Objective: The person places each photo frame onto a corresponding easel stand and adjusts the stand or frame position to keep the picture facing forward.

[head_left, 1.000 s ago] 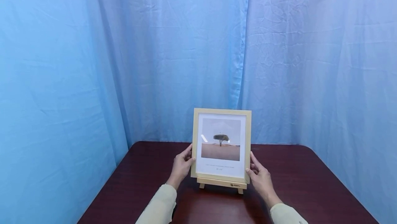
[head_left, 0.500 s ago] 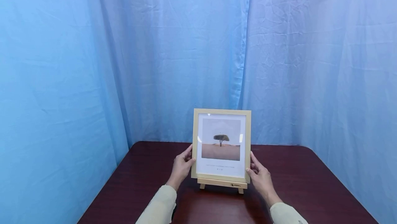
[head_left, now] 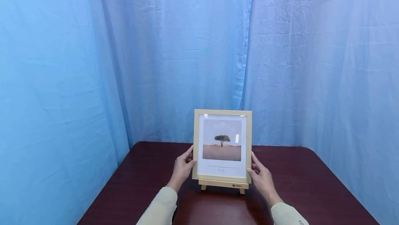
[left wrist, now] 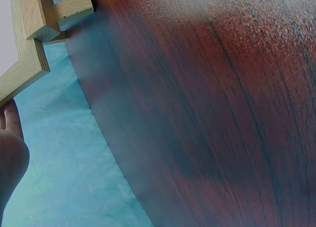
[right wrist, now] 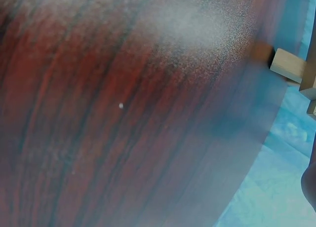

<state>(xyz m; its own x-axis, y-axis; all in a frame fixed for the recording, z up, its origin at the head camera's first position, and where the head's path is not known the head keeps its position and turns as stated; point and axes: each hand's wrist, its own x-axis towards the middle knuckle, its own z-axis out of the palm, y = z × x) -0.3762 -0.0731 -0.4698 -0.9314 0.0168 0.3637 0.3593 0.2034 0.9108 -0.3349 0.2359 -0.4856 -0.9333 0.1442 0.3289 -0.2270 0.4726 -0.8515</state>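
Observation:
A picture frame (head_left: 222, 169) of pale wood, with a print of a lone tree, stands upright on the ledge of a small wooden easel (head_left: 223, 184). My left hand (head_left: 182, 167) pinches its left edge low down, thumb at the front and fingers reaching along the side. On the opposite edge, my right hand (head_left: 262, 179) grips in the same way. The left wrist view catches the frame's lower corner (left wrist: 34, 69) and an easel foot (left wrist: 74, 9). In the right wrist view, another easel foot (right wrist: 288, 65) appears at the edge. The frame hides most of the easel.
A dark red-brown table (head_left: 149, 183) with rounded far corners bears the easel. Blue curtains (head_left: 187, 62) hang behind it and along both sides. A tiny pale speck (right wrist: 121, 106) lies on the tabletop in the right wrist view.
The light reflections on the glass have shifted, and the frame's tilt has altered very slightly. Both hands keep their hold in nearly the same place.

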